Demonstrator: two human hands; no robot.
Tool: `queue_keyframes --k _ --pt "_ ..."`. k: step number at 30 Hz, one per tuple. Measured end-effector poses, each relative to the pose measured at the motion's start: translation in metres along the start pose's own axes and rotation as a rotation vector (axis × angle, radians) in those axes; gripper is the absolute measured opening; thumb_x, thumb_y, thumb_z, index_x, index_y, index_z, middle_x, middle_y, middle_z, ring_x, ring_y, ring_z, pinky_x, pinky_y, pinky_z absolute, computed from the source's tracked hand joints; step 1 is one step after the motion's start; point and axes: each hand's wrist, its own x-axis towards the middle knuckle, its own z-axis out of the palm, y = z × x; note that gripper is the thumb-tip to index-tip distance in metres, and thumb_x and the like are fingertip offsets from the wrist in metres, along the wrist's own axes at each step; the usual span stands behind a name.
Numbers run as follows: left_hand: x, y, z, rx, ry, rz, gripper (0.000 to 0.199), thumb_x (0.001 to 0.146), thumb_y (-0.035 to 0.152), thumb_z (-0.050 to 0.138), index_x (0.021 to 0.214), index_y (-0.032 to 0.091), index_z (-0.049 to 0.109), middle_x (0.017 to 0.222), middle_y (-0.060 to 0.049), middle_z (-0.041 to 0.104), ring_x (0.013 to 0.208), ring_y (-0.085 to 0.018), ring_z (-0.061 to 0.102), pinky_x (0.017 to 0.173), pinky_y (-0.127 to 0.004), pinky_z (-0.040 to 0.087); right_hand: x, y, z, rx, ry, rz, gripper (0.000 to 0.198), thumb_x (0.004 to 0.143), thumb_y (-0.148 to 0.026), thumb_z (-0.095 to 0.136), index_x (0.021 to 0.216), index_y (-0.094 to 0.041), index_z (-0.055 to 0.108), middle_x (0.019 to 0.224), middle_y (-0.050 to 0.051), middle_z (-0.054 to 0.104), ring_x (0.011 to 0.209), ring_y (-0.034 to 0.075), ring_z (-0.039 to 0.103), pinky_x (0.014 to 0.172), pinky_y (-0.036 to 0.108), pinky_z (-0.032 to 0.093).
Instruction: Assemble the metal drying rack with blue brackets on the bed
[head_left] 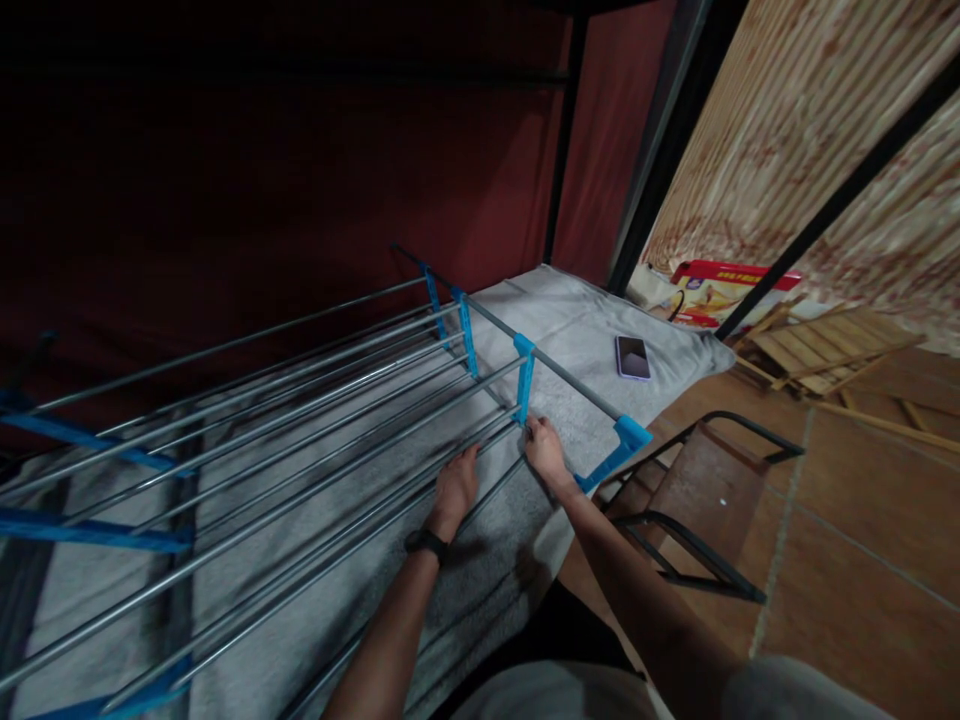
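A clothes drying rack (337, 380) of thin metal tubes and blue plastic brackets lies across a grey blanket. My left hand (454, 490), with a dark band at its wrist, is closed around a metal tube near the rack's right end. Just to the right, my right hand (546, 452) pinches at the lower end of a blue bracket (525, 375), where the tube meets it. Its fingertips partly hide that joint. A grey end bar (574, 382) runs through the tops of the brackets. Nearest my right forearm is the corner blue bracket (616, 455).
A phone (632, 358) lies on the blanket (566, 300) beyond the rack. On the tiled floor to the right are a brown, black-framed stool (709, 490), wooden slats (825, 350) and a red and yellow box (735, 290). Black posts (667, 150) and a dark red wall (300, 180) border the blanket.
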Motion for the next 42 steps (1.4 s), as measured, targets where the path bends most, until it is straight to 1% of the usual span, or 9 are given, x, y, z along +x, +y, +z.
queue_keyframes --k 6,14,17,20,26,31,37,42 --pt "0.000 0.002 -0.004 -0.091 -0.004 -0.025 0.045 0.097 0.008 0.037 0.138 0.011 0.056 0.131 -0.017 0.068 0.120 -0.024 0.066 0.105 -0.036 0.047 -0.001 0.002 0.004 0.017 0.067 -0.024 0.041 0.087 -0.008 0.047 0.121 -0.015 0.067 0.099 0.009 0.063 0.091 0.020 0.058 0.088 0.028 0.047" --pt "-0.003 -0.002 -0.006 -0.122 0.003 0.027 0.046 0.099 0.011 0.036 0.140 0.012 0.055 0.130 -0.015 0.069 0.118 -0.023 0.067 0.106 -0.034 0.047 0.000 0.003 0.005 0.061 0.044 -0.024 0.040 0.088 -0.009 0.045 0.120 -0.014 0.068 0.099 0.009 0.062 0.089 0.019 0.058 0.087 0.028 0.048" --pt "-0.002 -0.003 -0.007 -0.124 -0.012 0.010 0.046 0.099 0.012 0.035 0.141 0.012 0.055 0.129 -0.017 0.070 0.117 -0.024 0.068 0.104 -0.035 0.049 0.000 0.003 0.006 0.068 0.035 -0.026 0.040 0.089 -0.009 0.045 0.121 -0.015 0.068 0.099 0.009 0.061 0.088 0.019 0.058 0.086 0.028 0.048" --pt "-0.001 -0.003 -0.006 -0.117 -0.026 -0.002 0.047 0.099 0.011 0.036 0.141 0.013 0.055 0.130 -0.016 0.070 0.116 -0.023 0.068 0.104 -0.035 0.049 -0.001 0.002 0.006 0.068 0.033 -0.026 0.039 0.090 -0.010 0.046 0.121 -0.015 0.068 0.097 0.008 0.060 0.087 0.018 0.057 0.086 0.028 0.048" --pt "-0.001 -0.006 -0.004 -0.121 -0.014 0.033 0.046 0.099 0.013 0.035 0.140 0.012 0.056 0.132 -0.015 0.069 0.118 -0.023 0.067 0.105 -0.033 0.048 -0.004 0.001 0.007 0.074 0.052 -0.036 0.038 0.088 -0.009 0.045 0.117 -0.015 0.069 0.096 0.008 0.059 0.085 0.019 0.055 0.085 0.030 0.048" --pt "-0.002 -0.008 -0.003 -0.119 0.010 0.053 0.047 0.098 0.011 0.034 0.138 0.013 0.058 0.133 -0.015 0.068 0.121 -0.023 0.065 0.109 -0.033 0.046 -0.005 0.000 0.008 0.064 0.055 -0.054 0.038 0.087 -0.007 0.043 0.114 -0.014 0.069 0.095 0.009 0.058 0.088 0.020 0.054 0.088 0.031 0.047" --pt "-0.002 -0.007 -0.001 -0.095 0.011 0.049 0.049 0.095 0.006 0.035 0.138 0.012 0.058 0.134 -0.016 0.067 0.122 -0.022 0.065 0.108 -0.034 0.047 -0.008 -0.003 0.011 0.021 0.061 -0.057 0.046 0.085 -0.003 0.041 0.123 -0.013 0.066 0.099 0.011 0.059 0.093 0.022 0.055 0.092 0.033 0.046" --pt "0.001 -0.006 0.000 -0.081 0.020 0.060 0.049 0.093 0.003 0.037 0.136 0.013 0.058 0.132 -0.015 0.068 0.121 -0.021 0.065 0.108 -0.034 0.046 -0.010 -0.005 0.009 0.086 0.054 -0.029 0.047 0.083 -0.003 0.042 0.121 -0.015 0.068 0.101 0.011 0.060 0.097 0.022 0.058 0.095 0.032 0.046"
